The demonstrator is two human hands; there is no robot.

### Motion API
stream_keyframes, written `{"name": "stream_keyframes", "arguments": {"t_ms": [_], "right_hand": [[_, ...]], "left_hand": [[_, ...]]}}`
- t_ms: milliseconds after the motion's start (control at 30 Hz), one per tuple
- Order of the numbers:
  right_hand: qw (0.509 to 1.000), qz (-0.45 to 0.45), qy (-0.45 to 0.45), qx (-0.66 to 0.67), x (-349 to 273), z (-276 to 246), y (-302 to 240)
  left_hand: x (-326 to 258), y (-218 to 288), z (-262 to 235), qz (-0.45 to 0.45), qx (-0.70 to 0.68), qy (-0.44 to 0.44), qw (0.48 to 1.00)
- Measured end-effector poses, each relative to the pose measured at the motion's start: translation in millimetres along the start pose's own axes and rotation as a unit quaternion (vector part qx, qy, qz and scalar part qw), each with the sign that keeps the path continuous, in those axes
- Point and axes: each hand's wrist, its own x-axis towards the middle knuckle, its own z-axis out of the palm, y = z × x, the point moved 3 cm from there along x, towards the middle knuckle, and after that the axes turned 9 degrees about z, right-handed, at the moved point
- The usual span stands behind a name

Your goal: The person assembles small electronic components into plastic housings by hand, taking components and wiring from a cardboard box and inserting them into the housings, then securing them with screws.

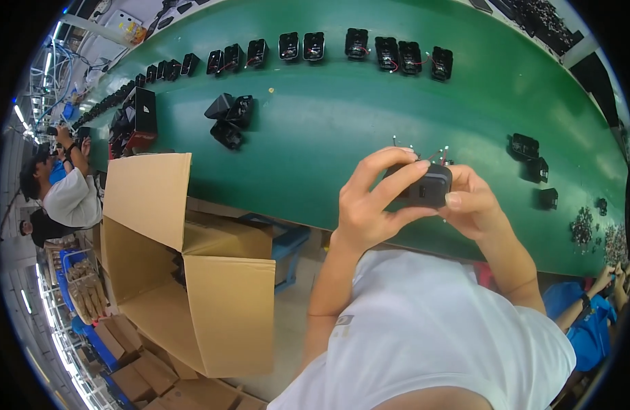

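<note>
Between both hands I hold a black plastic housing (432, 188) above the near edge of the green table. Thin wires with small white plugs (443, 154) stick up behind it. My left hand (376, 195) grips its left side, with fingers over the top and the thumb below. My right hand (473, 199) closes on its right end, the thumb at the front corner. A small rectangular slot shows in the side that faces me. What lies inside the housing is hidden from this angle.
Similar open black housings (289, 46) line the far side of the green table (308, 123). Three black pieces (227, 131) lie left of centre, and others (525, 147) at right near small parts (582, 229). An open cardboard box (229, 314) stands at my left. Co-workers sit on both sides.
</note>
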Motion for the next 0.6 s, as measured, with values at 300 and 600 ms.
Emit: {"name": "stream_keyframes", "arguments": {"t_ms": [300, 600], "right_hand": [[0.958, -0.116, 0.142, -0.222, -6, 30, -20], [0.997, 0.047, 0.036, -0.041, 3, 18, -11]], "left_hand": [[-4, 0, 0, 0.007, 0.004, -0.01, 1.0], [-10, -5, -2, -0.004, -0.036, -0.02, 0.999]]}}
